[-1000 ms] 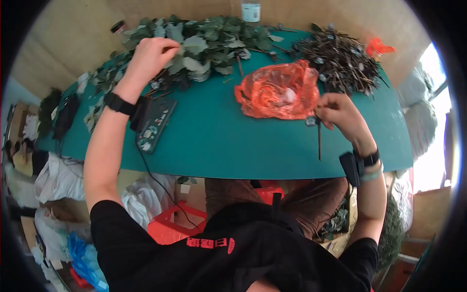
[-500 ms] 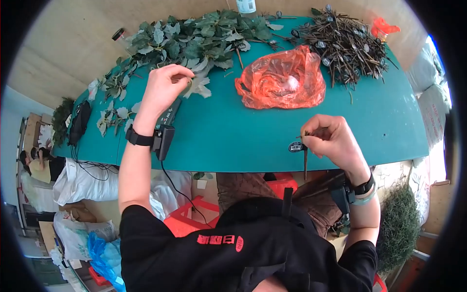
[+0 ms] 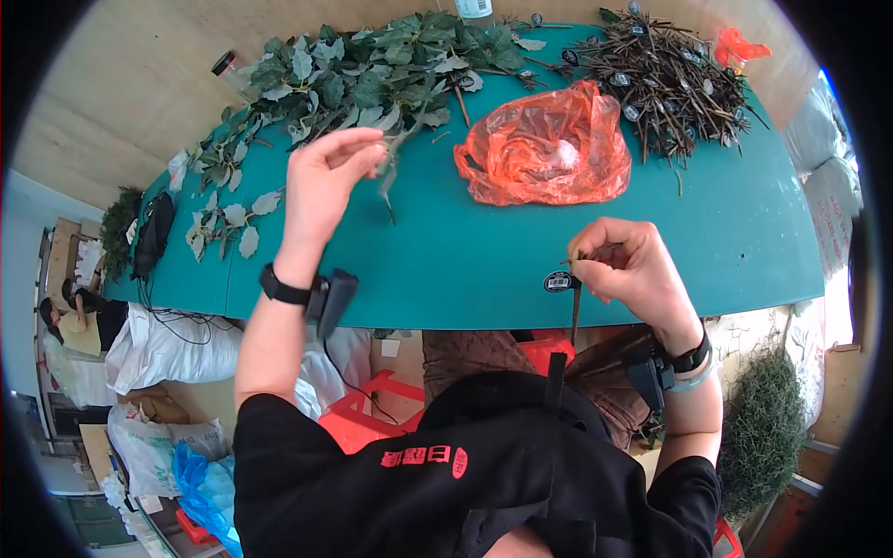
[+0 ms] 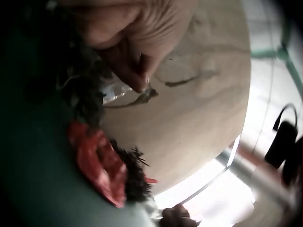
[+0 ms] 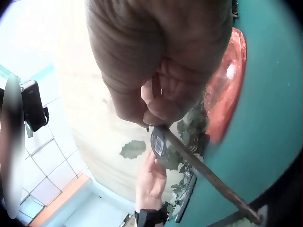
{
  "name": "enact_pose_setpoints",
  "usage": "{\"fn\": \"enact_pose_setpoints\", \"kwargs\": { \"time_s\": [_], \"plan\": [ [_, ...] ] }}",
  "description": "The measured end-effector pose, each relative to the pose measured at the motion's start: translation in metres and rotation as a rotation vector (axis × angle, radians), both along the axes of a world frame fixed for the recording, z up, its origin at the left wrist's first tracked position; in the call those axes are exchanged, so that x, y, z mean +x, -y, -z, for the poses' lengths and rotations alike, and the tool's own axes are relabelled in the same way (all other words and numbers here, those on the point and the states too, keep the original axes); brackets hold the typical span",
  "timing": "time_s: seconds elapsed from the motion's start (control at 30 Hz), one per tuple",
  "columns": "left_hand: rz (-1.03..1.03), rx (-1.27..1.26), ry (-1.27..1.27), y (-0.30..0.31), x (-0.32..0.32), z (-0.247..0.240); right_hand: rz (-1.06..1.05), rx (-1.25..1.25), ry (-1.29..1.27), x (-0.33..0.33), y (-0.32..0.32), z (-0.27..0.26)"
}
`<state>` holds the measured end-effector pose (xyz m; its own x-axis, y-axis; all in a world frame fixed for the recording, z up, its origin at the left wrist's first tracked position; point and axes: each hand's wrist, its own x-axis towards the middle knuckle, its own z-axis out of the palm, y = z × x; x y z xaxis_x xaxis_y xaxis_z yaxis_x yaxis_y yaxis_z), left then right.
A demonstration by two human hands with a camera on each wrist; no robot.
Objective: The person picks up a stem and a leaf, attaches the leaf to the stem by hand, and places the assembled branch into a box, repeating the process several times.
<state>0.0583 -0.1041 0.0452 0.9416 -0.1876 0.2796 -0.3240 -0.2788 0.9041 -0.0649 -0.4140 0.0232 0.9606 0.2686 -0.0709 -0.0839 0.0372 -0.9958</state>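
Note:
My left hand (image 3: pixel 324 186) pinches a leaf sprig (image 3: pixel 391 177) between thumb and fingertips, just in front of the heap of green leaves (image 3: pixel 358 79). Blurred in the head view, the sprig hangs above the table. In the left wrist view its thin stem end (image 4: pixel 149 94) shows at the fingertips. My right hand (image 3: pixel 634 270) holds a brown woody stem (image 5: pixel 213 177) near the table's front edge, pinched by thumb and forefinger. A dark oval tag with a barcode (image 3: pixel 558 282) hangs beside those fingertips, and the stem's long end points down towards the person's lap.
An orange-red plastic bag (image 3: pixel 549 177) lies crumpled on the green table (image 3: pixel 446 270). Behind it to the right is a pile of brown stems with round tags (image 3: pixel 665 88). A bottle (image 3: pixel 476 11) and a dark-lidded jar (image 3: pixel 228 70) stand at the back.
From the leaf heap my left hand has come nearer and to the right, now with a leaf sprig. My right hand has drawn the tagged stem from beside the bag towards the front edge.

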Motion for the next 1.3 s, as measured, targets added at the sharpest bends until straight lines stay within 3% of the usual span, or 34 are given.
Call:
{"fn": "enact_pose_setpoints", "kwargs": {
  "time_s": [0.03,0.1,0.17,0.27,0.3,0.4,0.53,0.67,1.3],
  "plan": [
    [-0.004,0.001,-0.004,0.005,-0.011,0.007,-0.004,0.001,-0.004,-0.002,-0.002,0.001],
    [-0.128,-0.506,-0.206,0.019,-0.036,0.02,0.0,0.093,0.001,-0.006,-0.007,0.002],
    [-0.107,-0.909,-0.43,0.028,-0.054,0.049,0.008,0.15,0.002,-0.01,-0.015,0.002],
    [-0.047,-1.046,-0.425,0.059,-0.081,0.075,-0.02,0.203,-0.008,-0.02,-0.028,-0.004],
    [-0.047,-1.051,-0.442,0.069,-0.088,0.077,-0.012,0.197,-0.022,-0.023,-0.033,-0.004],
    [0.031,-0.995,-0.432,0.095,-0.106,0.07,0.127,0.003,0.322,-0.029,-0.044,0.002],
    [0.117,-0.965,-0.32,0.115,-0.118,0.078,0.301,-0.094,0.436,-0.028,-0.049,0.013],
    [0.051,-0.9,-0.255,0.122,-0.123,0.083,0.426,-0.195,0.496,-0.029,-0.053,0.017],
    [0.039,-0.563,0.043,0.13,-0.127,0.072,0.512,-0.322,0.537,-0.038,-0.055,0.007]
  ]
}}
